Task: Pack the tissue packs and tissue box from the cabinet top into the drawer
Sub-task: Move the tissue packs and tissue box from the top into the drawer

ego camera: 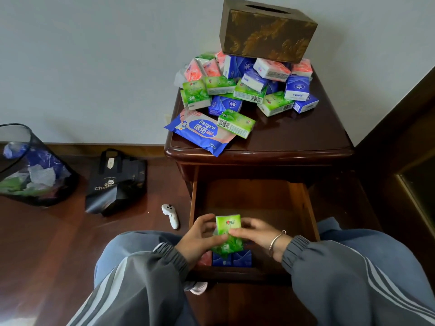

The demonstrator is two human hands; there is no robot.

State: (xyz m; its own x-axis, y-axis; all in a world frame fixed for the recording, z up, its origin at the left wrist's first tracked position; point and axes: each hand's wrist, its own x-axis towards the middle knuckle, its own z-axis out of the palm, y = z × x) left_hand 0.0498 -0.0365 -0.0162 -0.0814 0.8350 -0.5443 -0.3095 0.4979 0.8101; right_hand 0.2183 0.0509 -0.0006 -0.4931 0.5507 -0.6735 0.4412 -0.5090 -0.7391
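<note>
Over the open drawer [303,203], my left hand [199,238] and my right hand [256,234] together hold a green tissue pack [227,224], fingers curled round its sides. Below it lies another green pack [229,247] on top of blue packs [231,260] and a pink pack [205,259] at the drawer's front. On the cabinet top [294,135] sits a heap of several green, blue and pink tissue packs [249,90]. A brown patterned tissue box [267,31] rests on the heap's back. A blue wet-wipe pack [200,131] overhangs the left front edge.
A black mesh waste bin [33,168] stands on the wooden floor at left, a black bag [115,184] beside it. A white controller [170,215] lies on the floor left of the drawer. Dark wooden furniture [404,161] borders the cabinet on the right.
</note>
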